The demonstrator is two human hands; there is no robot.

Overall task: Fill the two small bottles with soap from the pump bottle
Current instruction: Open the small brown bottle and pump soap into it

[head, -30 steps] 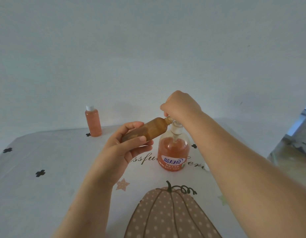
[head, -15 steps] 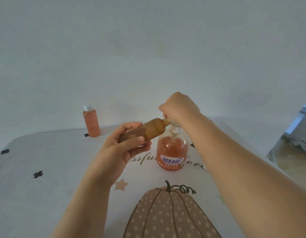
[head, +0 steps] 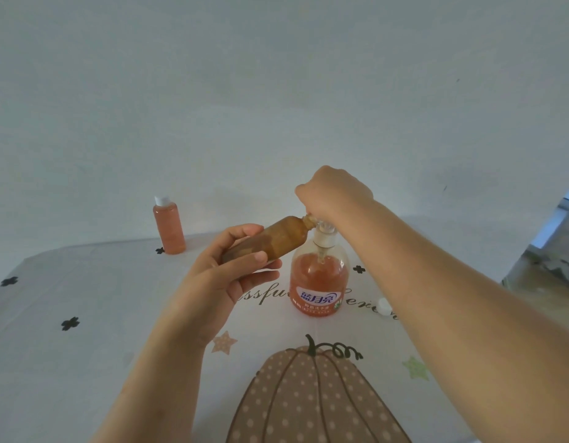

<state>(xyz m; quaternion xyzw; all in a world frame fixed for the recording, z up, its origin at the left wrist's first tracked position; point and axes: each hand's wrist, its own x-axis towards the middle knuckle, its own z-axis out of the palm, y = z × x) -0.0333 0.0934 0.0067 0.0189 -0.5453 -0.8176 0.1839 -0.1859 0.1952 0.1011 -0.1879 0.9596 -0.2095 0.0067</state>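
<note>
The left hand (head: 219, 282) grips the brown small bottle (head: 276, 241) round its lower half: thumb laid across the near side, the other fingers curled behind and over it, the base tucked toward the palm. The bottle's long axis runs from eight o'clock at the base to two o'clock at the neck, tilted gently upward, and its open neck meets the pump head (head: 323, 233) just under the right hand (head: 334, 193). That hand is bunched knuckles-up, fingers curled down over the top of the pump head; the fingertips are hidden, so how they sit on the nozzle cannot be told. The pump bottle (head: 318, 282) stands upright on the tablecloth (head: 85, 362), about half full of orange soap, directly below the right hand. At ten o'clock from it, well apart near the table's far edge, the second small bottle (head: 168, 228) stands upright, capped and full of orange soap. A white cap (head: 384, 306) lies at four o'clock, beside the right forearm. A printed pumpkin (head: 308, 394) lies at six o'clock.
</note>
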